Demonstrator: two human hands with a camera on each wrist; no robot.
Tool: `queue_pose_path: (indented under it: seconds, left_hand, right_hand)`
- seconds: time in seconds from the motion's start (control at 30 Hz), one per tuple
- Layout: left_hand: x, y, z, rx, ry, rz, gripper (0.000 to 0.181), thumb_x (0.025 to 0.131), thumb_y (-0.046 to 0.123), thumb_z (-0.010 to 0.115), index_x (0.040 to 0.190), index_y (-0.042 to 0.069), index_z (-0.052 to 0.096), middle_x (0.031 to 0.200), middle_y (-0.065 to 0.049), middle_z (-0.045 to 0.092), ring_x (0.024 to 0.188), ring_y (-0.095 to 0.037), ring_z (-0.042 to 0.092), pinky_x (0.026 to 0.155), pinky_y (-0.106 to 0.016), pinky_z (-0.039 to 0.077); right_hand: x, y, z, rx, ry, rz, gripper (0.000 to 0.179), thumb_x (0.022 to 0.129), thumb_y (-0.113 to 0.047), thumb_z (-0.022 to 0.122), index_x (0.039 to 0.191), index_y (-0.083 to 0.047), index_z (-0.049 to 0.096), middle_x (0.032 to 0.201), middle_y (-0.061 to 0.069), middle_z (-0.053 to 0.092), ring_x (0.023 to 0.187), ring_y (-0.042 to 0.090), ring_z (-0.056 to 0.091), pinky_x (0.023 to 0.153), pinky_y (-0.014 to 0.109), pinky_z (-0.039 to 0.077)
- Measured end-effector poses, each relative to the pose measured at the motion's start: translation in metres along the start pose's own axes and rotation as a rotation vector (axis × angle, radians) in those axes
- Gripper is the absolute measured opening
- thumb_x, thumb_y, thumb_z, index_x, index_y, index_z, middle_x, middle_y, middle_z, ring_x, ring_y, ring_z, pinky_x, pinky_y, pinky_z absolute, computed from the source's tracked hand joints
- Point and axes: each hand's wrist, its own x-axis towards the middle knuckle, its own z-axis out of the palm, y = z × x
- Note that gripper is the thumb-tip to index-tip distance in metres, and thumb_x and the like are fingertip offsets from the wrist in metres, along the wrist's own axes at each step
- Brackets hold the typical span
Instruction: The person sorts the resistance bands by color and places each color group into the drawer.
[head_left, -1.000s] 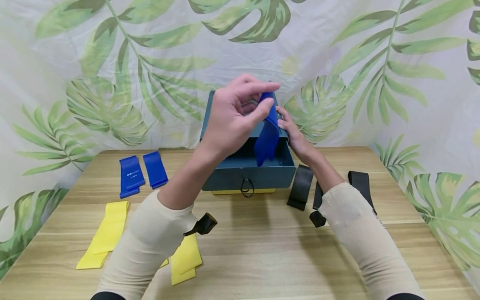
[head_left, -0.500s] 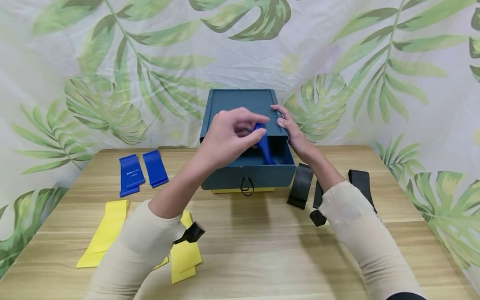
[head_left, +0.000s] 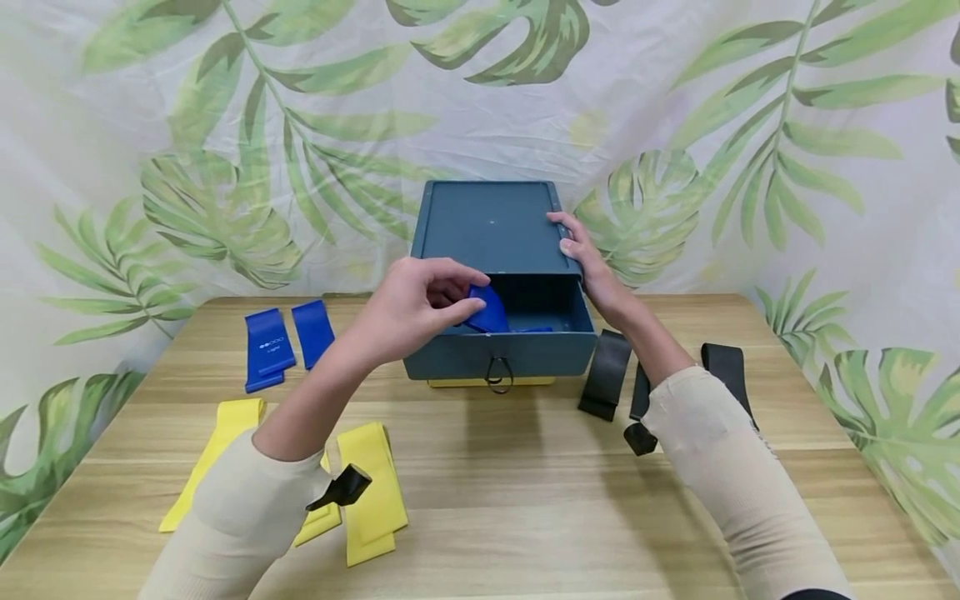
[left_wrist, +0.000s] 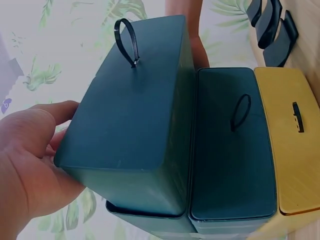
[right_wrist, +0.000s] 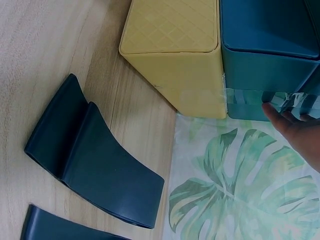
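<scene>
My left hand (head_left: 412, 312) is over the left side of the pulled-out dark teal drawer (head_left: 517, 356). Between thumb and forefinger it pinches a blue resistance band (head_left: 489, 310), whose lower part is inside the drawer. A bit of blue also shows on the drawer floor. In the left wrist view, the left hand (left_wrist: 30, 155) is behind the drawer's edge and the band is hidden. My right hand (head_left: 592, 258) rests against the right side of the drawer unit (head_left: 491, 225), fingertips at its top edge. In the right wrist view its fingers (right_wrist: 280, 118) touch the unit's side.
Below the open drawer are a closed teal drawer (left_wrist: 232, 150) and a yellow one (left_wrist: 295, 140). Blue bands (head_left: 268, 350) and yellow bands (head_left: 371, 492) lie on the table at left. Black bands (head_left: 606, 375) lie right of the unit, near the right forearm.
My left hand has come down and left from above the drawer, lowering the blue band into it. The right hand has stayed at the unit's side.
</scene>
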Motion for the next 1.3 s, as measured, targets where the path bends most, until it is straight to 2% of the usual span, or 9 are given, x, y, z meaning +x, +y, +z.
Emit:
queue_pose_path:
  seconds: [0.13,0.23,0.53,0.73,0.87,1.07,1.3]
  left_hand:
    - [-0.002,-0.002,-0.001,0.010,0.000,0.024,0.026,0.095,-0.001,0.072,0.120,-0.006,0.074,0.096,-0.013,0.071,0.076,-0.021,0.063,0.069,-0.024,0.051]
    - [-0.003,-0.003,-0.002,0.019,0.003,0.017,0.024,0.094,-0.001,0.073,0.117,-0.005,0.075,0.096,-0.012,0.072,0.077,-0.021,0.065,0.070,-0.024,0.053]
    - [-0.008,-0.005,-0.006,0.069,-0.004,-0.035,0.025,0.095,0.001,0.073,0.119,-0.004,0.075,0.097,-0.012,0.073,0.078,-0.020,0.066,0.071,-0.027,0.054]
    - [-0.007,-0.006,-0.008,0.118,0.003,-0.111,0.024,0.097,0.002,0.071,0.120,-0.004,0.075,0.093,-0.012,0.072,0.077,-0.021,0.064,0.074,-0.034,0.053]
    - [-0.009,-0.002,-0.008,0.164,-0.019,-0.160,0.025,0.097,0.002,0.071,0.121,-0.004,0.074,0.093,-0.012,0.072,0.078,-0.022,0.065,0.076,-0.037,0.055]
    - [-0.010,0.008,-0.009,0.276,-0.061,-0.152,0.022,0.097,0.000,0.070,0.118,-0.003,0.076,0.094,-0.012,0.075,0.079,-0.022,0.068,0.077,-0.039,0.060]
    - [-0.012,0.013,-0.012,0.303,-0.068,-0.159,0.018,0.096,0.000,0.070,0.112,-0.005,0.077,0.102,-0.018,0.075,0.086,-0.027,0.072,0.079,-0.041,0.062]
  right_hand:
    - [0.000,0.000,0.000,0.005,-0.002,0.000,0.065,0.100,-0.032,0.033,0.161,-0.009,0.024,0.169,0.011,0.004,0.149,0.036,0.017,0.121,0.057,0.016]
    - [0.000,0.001,0.000,0.007,-0.003,0.000,0.065,0.100,-0.032,0.033,0.161,-0.009,0.023,0.169,0.012,0.003,0.149,0.036,0.017,0.121,0.057,0.016]
    - [0.001,0.001,-0.001,0.005,-0.008,-0.002,0.066,0.100,-0.032,0.033,0.161,-0.010,0.023,0.169,0.012,0.003,0.150,0.037,0.017,0.121,0.058,0.015]
    - [0.001,0.000,0.000,0.016,-0.005,-0.005,0.065,0.100,-0.031,0.033,0.161,-0.009,0.023,0.169,0.011,0.004,0.149,0.036,0.018,0.121,0.057,0.017]
    - [0.001,0.000,0.000,0.015,-0.007,-0.002,0.066,0.100,-0.032,0.034,0.161,-0.009,0.023,0.169,0.012,0.004,0.149,0.036,0.018,0.121,0.058,0.017]
    - [0.001,0.000,0.000,0.014,-0.002,-0.002,0.066,0.100,-0.032,0.034,0.161,-0.009,0.023,0.169,0.012,0.004,0.149,0.036,0.018,0.121,0.058,0.017]
    - [0.001,0.001,0.000,0.018,-0.007,-0.004,0.066,0.100,-0.032,0.034,0.161,-0.009,0.023,0.168,0.013,0.006,0.147,0.035,0.021,0.120,0.056,0.019]
